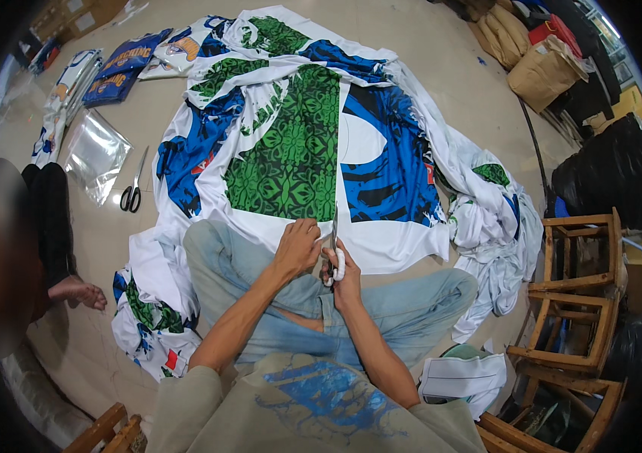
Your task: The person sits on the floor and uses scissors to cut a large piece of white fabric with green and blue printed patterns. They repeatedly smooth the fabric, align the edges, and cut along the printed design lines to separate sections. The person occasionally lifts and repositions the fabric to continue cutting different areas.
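Across my crossed legs and the floor spreads a long printed fabric [288,155], white with green and blue patterned panels. My right hand [347,283] is closed around the white handles of a pair of scissors [339,266]. Their blades point away from me along the white strip between the green and the blue panel [390,181]. Just left of the blades, my left hand [297,245] has its fingers bent down onto the fabric's white lower border, gripping it. Its fingertips are partly hidden.
Black-handled scissors [134,185], clear plastic bags [99,155] and packed garments [118,66] lie to the left. Beside them sits another person, a bare foot [78,292] showing. Bunched fabric [491,219] lies at right, near wooden stools [574,285] and a black bag [604,177].
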{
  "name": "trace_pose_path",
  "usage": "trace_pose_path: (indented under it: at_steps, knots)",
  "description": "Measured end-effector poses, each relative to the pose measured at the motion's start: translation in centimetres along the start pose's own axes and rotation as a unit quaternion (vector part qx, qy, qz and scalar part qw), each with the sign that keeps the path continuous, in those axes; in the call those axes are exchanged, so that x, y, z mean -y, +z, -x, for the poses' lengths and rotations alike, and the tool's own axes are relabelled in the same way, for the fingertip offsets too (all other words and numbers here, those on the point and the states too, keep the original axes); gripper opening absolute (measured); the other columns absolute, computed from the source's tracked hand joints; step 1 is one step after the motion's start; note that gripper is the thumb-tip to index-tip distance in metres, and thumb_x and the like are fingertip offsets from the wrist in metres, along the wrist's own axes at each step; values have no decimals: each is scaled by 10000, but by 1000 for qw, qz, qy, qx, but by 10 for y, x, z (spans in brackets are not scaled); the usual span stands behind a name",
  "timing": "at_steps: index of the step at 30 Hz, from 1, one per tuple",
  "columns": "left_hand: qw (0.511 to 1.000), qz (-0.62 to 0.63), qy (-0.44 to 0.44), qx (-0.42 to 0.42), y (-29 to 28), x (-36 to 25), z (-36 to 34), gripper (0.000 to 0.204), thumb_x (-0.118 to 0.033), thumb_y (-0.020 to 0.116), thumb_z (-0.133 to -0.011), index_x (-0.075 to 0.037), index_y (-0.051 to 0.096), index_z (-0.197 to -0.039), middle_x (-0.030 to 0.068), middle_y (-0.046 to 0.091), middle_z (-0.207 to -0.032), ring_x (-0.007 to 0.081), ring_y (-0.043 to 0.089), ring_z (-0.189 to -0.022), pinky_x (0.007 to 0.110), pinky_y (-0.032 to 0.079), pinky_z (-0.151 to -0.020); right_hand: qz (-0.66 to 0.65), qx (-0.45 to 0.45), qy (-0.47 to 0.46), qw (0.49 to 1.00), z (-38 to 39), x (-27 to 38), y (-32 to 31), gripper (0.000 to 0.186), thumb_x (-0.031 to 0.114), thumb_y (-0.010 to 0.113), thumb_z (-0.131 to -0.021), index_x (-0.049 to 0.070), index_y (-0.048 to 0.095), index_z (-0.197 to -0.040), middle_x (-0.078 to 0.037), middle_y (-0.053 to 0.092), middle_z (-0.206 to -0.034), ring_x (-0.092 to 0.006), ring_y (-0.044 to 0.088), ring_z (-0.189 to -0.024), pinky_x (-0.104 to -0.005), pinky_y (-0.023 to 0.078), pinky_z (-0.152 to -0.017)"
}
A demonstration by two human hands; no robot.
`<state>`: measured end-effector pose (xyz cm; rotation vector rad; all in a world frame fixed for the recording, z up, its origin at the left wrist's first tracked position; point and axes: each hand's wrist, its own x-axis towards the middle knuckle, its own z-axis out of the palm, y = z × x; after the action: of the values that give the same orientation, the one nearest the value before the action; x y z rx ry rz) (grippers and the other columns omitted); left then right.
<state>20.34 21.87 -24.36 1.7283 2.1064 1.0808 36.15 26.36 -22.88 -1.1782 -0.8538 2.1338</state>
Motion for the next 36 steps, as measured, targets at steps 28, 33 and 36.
trace_pose_path:
  at_steps: [28, 33, 36]
  knots:
    - [999, 11, 11, 30, 4, 9, 5, 259, -139, 673, -787, 32, 629, -977, 241, 549, -1345, 393, 491, -1280, 480, 371, -1075, 62, -25, -21, 998, -17, 1, 4, 567, 126, 745, -918, 42, 542, -1441, 4, 610, -726, -72, 532, -543, -218, 411, -479]
    - [999, 12, 10, 35, 5, 11, 6, 244, -137, 681, -792, 27, 624, -964, 240, 543, -1358, 400, 480, -1293, 485, 367, -1079, -3, -37, -15, 999, -28, 14, 13, 595, 138, 802, -866, 40, 577, -1408, 14, 601, -691, -76, 535, -520, -222, 391, -452]
    - [999, 18, 13, 34, 4, 8, 5, 233, -136, 684, -802, 24, 615, -958, 242, 537, -1373, 412, 473, -1300, 490, 365, -1086, -7, -24, -29, 999, -47, 7, 9, 591, 129, 805, -861, 44, 584, -1402, 15, 608, -693, -77, 537, -507, -226, 385, -439]
